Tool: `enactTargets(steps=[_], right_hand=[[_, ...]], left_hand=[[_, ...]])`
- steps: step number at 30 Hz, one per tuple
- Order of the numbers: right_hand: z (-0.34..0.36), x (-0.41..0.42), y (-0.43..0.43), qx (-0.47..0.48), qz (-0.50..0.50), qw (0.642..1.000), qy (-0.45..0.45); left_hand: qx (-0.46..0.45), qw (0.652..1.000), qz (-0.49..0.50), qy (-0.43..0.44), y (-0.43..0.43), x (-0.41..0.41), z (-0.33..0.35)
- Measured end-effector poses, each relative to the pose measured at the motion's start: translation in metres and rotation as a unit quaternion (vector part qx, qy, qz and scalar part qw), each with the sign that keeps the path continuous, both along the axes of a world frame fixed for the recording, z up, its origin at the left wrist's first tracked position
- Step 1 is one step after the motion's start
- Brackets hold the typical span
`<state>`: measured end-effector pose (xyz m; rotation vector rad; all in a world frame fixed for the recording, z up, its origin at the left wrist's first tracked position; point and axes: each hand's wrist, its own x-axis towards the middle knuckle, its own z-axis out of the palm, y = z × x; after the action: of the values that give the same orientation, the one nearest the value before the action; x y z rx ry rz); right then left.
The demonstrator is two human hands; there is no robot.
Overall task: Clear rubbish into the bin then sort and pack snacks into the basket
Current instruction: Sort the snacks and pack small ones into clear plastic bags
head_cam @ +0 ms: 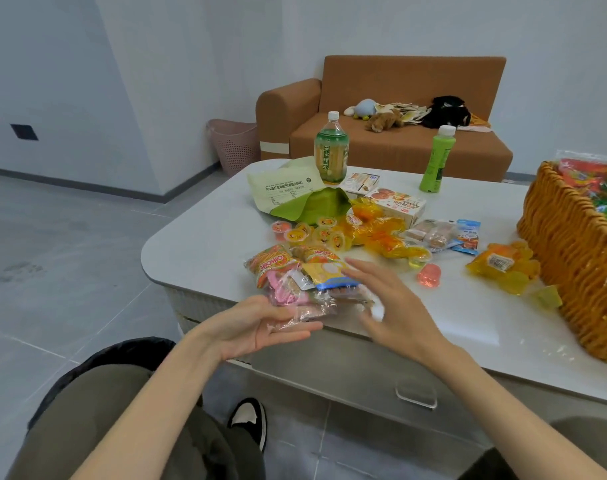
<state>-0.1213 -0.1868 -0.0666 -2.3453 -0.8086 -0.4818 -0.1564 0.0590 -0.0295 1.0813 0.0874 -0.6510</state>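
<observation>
A clear plastic bag of mixed snack packets [295, 278] lies at the table's near left edge. My left hand [260, 327] is palm up under the bag's near end, fingers spread, touching the plastic. My right hand [395, 303] hovers flat beside the bag's right side, fingers apart. Small jelly cups [312, 233] and yellow jelly bags [381, 233] lie in the middle of the table. A woven orange basket [565, 251] holding bright packets stands at the right. A black-lined bin [122, 351] sits on the floor by my left knee.
Two green drink bottles [331, 150] [437, 161] stand at the far side of the white table [468, 323], near a green pouch [295, 192] and a biscuit box [395, 202]. A pink hamper [232, 147] and a brown sofa [399, 133] stand behind.
</observation>
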Motion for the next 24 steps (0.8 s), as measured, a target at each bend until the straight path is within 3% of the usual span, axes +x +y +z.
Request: enactTargets(steps=[2, 4, 10, 18, 24], right_hand=[[0.005, -0.007, 0.006, -0.085, 0.043, 0.995, -0.012], [0.003, -0.009, 0.006, -0.123, 0.023, 0.991, -0.053], [0.039, -0.017, 0.000, -0.091, -0.086, 0.973, -0.196], [0.141, -0.029, -0.033, 0.042, -0.214, 0.975, -0.040], [0.186, -0.042, -0.090, 0.119, -0.282, 0.951, -0.043]], left_hand=[[-0.001, 1.000, -0.008, -0.020, -0.003, 0.000, 0.008], [0.005, 0.999, -0.017, -0.046, -0.005, -0.001, 0.014], [0.000, 0.990, -0.032, -0.137, -0.013, -0.003, 0.044], [0.111, 0.944, 0.072, -0.302, -0.057, 0.009, 0.113], [0.201, 0.903, 0.056, -0.377, -0.109, 0.021, 0.140]])
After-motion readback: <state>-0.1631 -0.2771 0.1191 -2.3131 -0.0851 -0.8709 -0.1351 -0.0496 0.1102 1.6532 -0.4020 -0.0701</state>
